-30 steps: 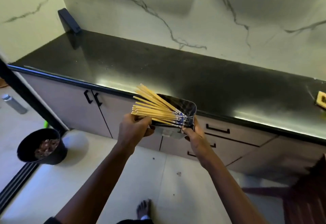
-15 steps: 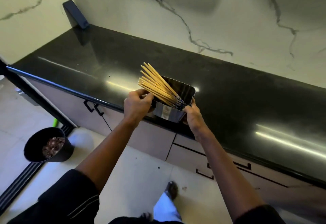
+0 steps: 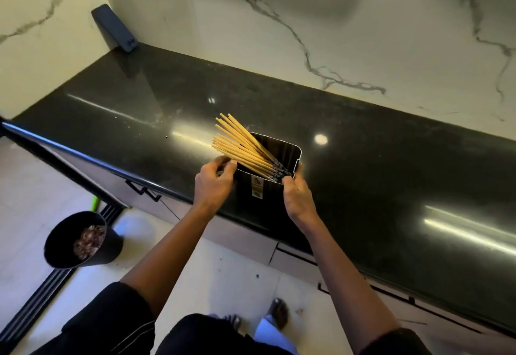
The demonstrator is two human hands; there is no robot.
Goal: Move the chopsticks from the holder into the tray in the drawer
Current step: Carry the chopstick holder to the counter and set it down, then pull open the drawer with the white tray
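My right hand [image 3: 298, 195] steadies the holder [image 3: 275, 159] on the dark surface [image 3: 377, 159]; my left hand [image 3: 213, 184], its grip loosely curled, touches the chopsticks [image 3: 243, 145] fanned inside. Next: gather the bundle, lift out, find the drawer.

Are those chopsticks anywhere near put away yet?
Not yet. Done: the holder stands on the black counter. In hand: the left hand and right hand are at its sides, the chopsticks all inside it. Left: every drawer in view is shut, and no tray shows.
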